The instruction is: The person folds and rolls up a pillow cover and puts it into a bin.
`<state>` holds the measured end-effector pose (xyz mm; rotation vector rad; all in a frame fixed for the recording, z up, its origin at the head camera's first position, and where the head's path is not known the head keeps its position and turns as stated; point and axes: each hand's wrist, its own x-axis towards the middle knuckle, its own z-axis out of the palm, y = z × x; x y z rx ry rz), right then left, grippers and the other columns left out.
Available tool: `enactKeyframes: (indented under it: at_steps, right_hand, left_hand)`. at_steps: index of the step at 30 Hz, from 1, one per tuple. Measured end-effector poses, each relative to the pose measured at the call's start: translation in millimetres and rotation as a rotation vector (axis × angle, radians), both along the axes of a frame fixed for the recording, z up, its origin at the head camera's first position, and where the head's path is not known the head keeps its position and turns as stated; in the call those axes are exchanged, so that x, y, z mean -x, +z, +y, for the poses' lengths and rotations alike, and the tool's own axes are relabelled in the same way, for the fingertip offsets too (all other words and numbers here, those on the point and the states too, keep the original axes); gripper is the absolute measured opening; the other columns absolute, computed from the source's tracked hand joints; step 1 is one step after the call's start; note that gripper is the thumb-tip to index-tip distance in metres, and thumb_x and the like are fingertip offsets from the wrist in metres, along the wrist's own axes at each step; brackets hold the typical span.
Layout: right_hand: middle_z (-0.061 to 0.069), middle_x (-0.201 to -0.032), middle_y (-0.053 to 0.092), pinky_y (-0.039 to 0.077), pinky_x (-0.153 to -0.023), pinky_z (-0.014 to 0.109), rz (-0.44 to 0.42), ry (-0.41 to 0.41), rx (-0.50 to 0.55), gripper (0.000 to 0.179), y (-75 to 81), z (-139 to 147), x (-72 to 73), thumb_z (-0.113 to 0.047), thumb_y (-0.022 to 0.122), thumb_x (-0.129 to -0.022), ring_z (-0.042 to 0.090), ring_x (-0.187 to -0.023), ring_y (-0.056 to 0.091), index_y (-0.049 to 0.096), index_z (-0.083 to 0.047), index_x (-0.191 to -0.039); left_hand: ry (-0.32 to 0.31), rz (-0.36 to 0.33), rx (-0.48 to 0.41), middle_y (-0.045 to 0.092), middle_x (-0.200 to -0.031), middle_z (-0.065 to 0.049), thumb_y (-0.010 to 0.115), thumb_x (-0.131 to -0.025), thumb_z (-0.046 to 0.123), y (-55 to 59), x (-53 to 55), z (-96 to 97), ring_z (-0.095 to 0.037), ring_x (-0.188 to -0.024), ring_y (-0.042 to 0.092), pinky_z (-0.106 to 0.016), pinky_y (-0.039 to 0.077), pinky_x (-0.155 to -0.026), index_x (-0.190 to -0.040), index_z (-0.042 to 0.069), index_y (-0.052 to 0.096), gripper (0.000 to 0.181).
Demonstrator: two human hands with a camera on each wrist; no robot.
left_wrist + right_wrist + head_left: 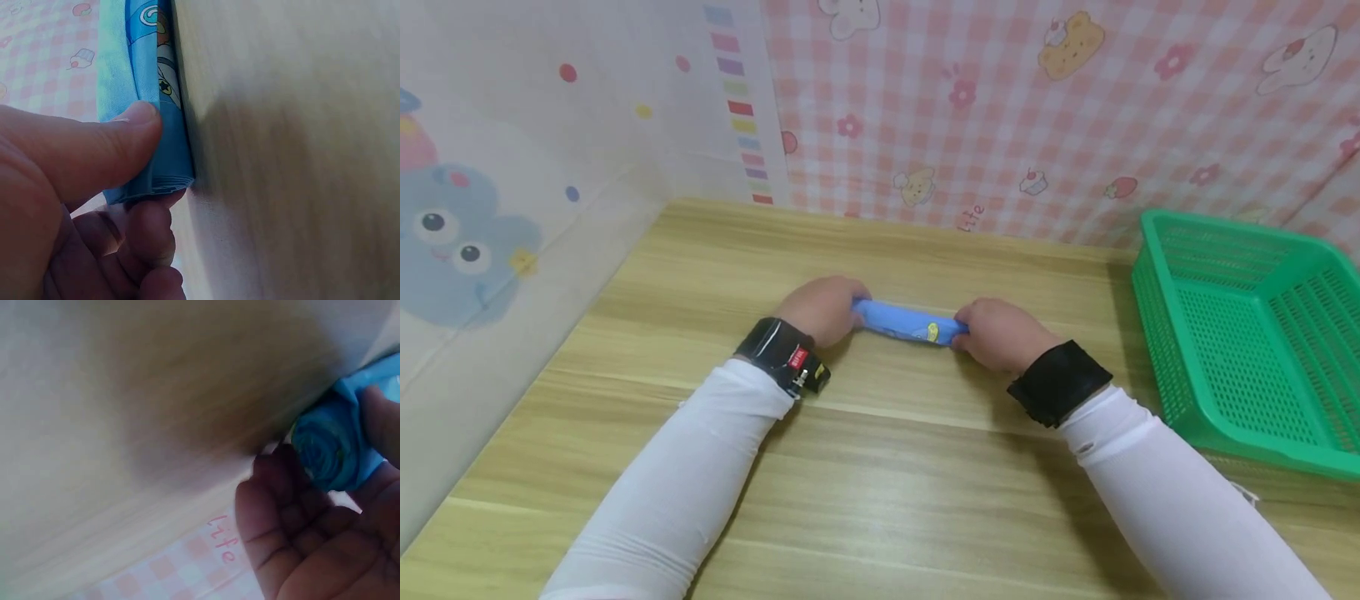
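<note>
A blue cloth with a cartoon print, rolled into a narrow tube, lies across the wooden table between the two hands. My left hand pinches its left end. In the left wrist view the thumb presses on top of the cloth, whose stacked folds show at the end, with fingers curled below. At the other end, my right hand grips the roll between thumb and fingers. The right wrist view shows the spiral layers of the rolled end and the palm facing it.
A green plastic basket with lattice sides stands on the table to the right, beside the right forearm. Behind the wooden table hangs a pink checked sheet. A white wall covering with cartoon figures borders the left side.
</note>
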<state>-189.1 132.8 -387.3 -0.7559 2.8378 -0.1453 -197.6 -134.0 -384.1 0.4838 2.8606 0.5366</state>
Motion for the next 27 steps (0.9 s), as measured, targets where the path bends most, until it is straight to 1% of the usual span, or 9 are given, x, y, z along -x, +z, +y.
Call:
enactKeyframes:
  at_steps: [3, 6, 8, 11, 14, 17, 21, 24, 27]
  right_hand:
    - [0.02, -0.117, 0.068, 0.054, -0.097, 0.046, 0.054, 0.026, -0.049, 0.036, -2.5, -3, -3.5, -0.025, 0.064, -0.105, 0.033, -0.105, 0.064, 0.066, 0.003, -0.128]
    - [0.028, -0.149, 0.054, 0.041, -0.12, 0.055, 0.047, 0.043, -0.087, 0.058, -3.7, -7, -8.3, -0.029, 0.059, -0.108, 0.043, -0.138, 0.052, 0.046, 0.006, -0.152]
    - [0.028, -0.161, 0.041, 0.03, -0.127, 0.058, -0.004, 0.029, -0.096, 0.067, -3.2, -11, -10.7, -0.031, 0.057, -0.109, 0.045, -0.151, 0.039, 0.033, 0.006, -0.159]
    - [0.026, -0.168, 0.031, 0.023, -0.129, 0.06, -0.066, 0.007, -0.095, 0.07, -1.6, -18, -12.5, -0.032, 0.054, -0.11, 0.045, -0.156, 0.029, 0.024, 0.005, -0.162]
    - [0.025, -0.168, 0.032, 0.023, -0.13, 0.059, -0.079, 0.012, -0.072, 0.066, -1.7, -26, -11.5, -0.03, 0.052, -0.11, 0.044, -0.157, 0.029, 0.026, 0.003, -0.161]
    - [0.025, -0.162, 0.041, 0.028, -0.128, 0.055, -0.032, 0.052, -0.04, 0.059, -5.6, -32, -8.7, -0.028, 0.052, -0.111, 0.042, -0.152, 0.038, 0.034, 0.003, -0.158]
    - [0.024, -0.144, 0.055, 0.042, -0.118, 0.052, 0.026, 0.074, -0.005, 0.05, -7.0, -38, -6.4, -0.023, 0.055, -0.11, 0.04, -0.131, 0.051, 0.045, 0.0, -0.153]
    - [0.023, -0.129, 0.057, 0.049, -0.107, 0.05, 0.033, 0.056, -0.023, 0.042, -2.7, -43, -6.1, -0.019, 0.054, -0.109, 0.037, -0.114, 0.053, 0.05, -0.001, -0.147]
    - [0.021, -0.119, 0.058, 0.052, -0.101, 0.049, 0.04, 0.053, -0.05, 0.034, 1.4, -46, -5.5, -0.013, 0.052, -0.109, 0.035, -0.106, 0.054, 0.055, 0.0, -0.14]
  left_hand:
    - [-0.003, 0.005, 0.0, 0.072, -0.132, -0.01, 0.072, -0.099, 0.023, 0.4, 0.4, 0.0, -0.032, -0.123, 0.066, -0.049, 0.05, -0.11, -0.134, 0.01, 0.069, 0.038]
    - [-0.009, 0.01, 0.005, 0.072, -0.132, -0.011, 0.073, -0.098, 0.023, -0.1, 1.2, 0.3, -0.033, -0.123, 0.066, -0.049, 0.05, -0.11, -0.134, 0.01, 0.069, 0.038]
    - [-0.015, 0.009, 0.01, 0.072, -0.132, -0.011, 0.074, -0.097, 0.022, -0.8, 1.4, 0.4, -0.033, -0.124, 0.066, -0.049, 0.049, -0.111, -0.134, 0.01, 0.069, 0.039]
    - [-0.021, 0.01, 0.017, 0.072, -0.133, -0.012, 0.074, -0.097, 0.022, -1.5, 1.3, 0.6, -0.034, -0.125, 0.066, -0.049, 0.049, -0.112, -0.134, 0.009, 0.068, 0.039]
    - [-0.023, 0.014, 0.027, 0.072, -0.133, -0.012, 0.073, -0.098, 0.022, -2.0, 0.8, 0.2, -0.034, -0.124, 0.066, -0.05, 0.049, -0.112, -0.134, 0.009, 0.068, 0.039]
    - [-0.028, 0.023, 0.039, 0.072, -0.132, -0.012, 0.073, -0.098, 0.022, -1.9, 0.5, 0.9, -0.033, -0.123, 0.067, -0.049, 0.05, -0.11, -0.134, 0.01, 0.069, 0.038]
    - [-0.036, 0.03, 0.046, 0.073, -0.129, -0.011, 0.073, -0.098, 0.022, -1.0, 0.7, 2.6, -0.032, -0.12, 0.068, -0.048, 0.052, -0.108, -0.133, 0.01, 0.07, 0.037]
    - [-0.039, 0.034, 0.046, 0.074, -0.125, -0.01, 0.074, -0.098, 0.022, -0.4, 0.9, 2.9, -0.031, -0.116, 0.069, -0.047, 0.053, -0.106, -0.13, 0.009, 0.07, 0.035]
    - [-0.042, 0.039, 0.042, 0.075, -0.12, -0.009, 0.074, -0.097, 0.023, -0.2, 0.8, 2.5, -0.029, -0.111, 0.069, -0.046, 0.054, -0.103, -0.126, 0.01, 0.072, 0.032]
